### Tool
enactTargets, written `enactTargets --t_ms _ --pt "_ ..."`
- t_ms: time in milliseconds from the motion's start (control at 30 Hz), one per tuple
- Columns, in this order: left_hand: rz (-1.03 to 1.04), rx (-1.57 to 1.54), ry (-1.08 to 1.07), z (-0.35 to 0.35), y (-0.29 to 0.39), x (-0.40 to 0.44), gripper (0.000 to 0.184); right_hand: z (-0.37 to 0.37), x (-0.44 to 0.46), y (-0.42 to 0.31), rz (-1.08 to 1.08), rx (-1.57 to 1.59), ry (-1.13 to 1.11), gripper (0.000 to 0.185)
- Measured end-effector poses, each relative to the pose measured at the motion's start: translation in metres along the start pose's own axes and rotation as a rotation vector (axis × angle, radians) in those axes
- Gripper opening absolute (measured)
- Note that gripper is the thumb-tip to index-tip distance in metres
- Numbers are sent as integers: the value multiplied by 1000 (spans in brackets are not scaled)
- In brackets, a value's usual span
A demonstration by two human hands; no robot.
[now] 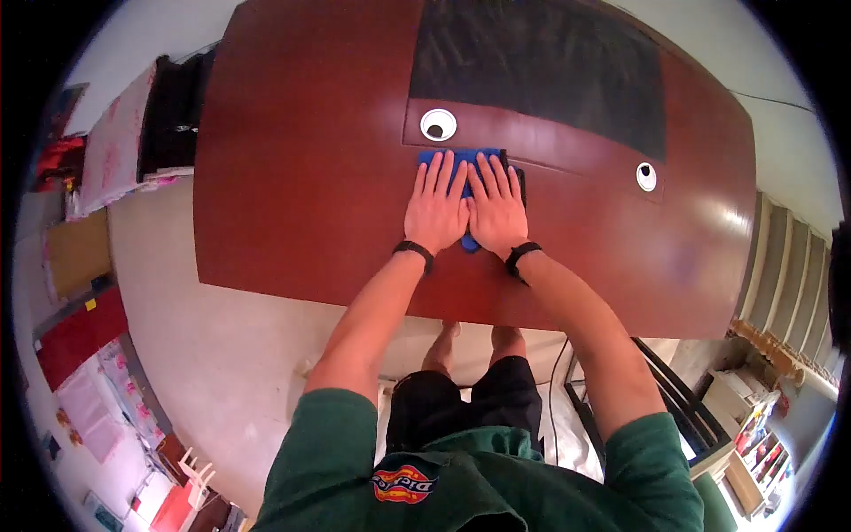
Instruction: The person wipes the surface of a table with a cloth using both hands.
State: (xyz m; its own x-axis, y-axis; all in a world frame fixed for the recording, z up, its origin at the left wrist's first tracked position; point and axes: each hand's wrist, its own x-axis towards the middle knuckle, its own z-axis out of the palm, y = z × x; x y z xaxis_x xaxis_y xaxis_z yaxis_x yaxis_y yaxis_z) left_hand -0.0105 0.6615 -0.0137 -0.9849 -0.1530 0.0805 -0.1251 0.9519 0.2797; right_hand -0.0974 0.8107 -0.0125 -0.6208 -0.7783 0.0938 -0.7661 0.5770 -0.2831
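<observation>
A blue cloth (466, 157) with dark edging lies folded on the reddish-brown desk (292, 177). My left hand (434, 211) rests flat on its left part, fingers stretched forward. Beside it, my right hand (497, 213) presses flat on the right part, with fingers extended and slightly apart. The two thumbs meet or nearly meet in the middle. Much of the cloth is hidden under both palms; a small blue bit sticks out below them. Each wrist wears a dark band.
A dark inset panel (541, 66) covers the far middle of the desk. Two white round fittings with black openings, one left (438, 125) and one right (646, 176), sit near it. A black-framed piece (674, 399) stands by the near right edge. A radiator-like ribbed surface (784, 266) is at right.
</observation>
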Motion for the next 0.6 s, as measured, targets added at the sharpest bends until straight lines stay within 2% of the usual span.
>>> enactTargets --t_ms 600 --pt "4 -13 69 1 -6 8 61 8 9 5 -31 -22 33 59"
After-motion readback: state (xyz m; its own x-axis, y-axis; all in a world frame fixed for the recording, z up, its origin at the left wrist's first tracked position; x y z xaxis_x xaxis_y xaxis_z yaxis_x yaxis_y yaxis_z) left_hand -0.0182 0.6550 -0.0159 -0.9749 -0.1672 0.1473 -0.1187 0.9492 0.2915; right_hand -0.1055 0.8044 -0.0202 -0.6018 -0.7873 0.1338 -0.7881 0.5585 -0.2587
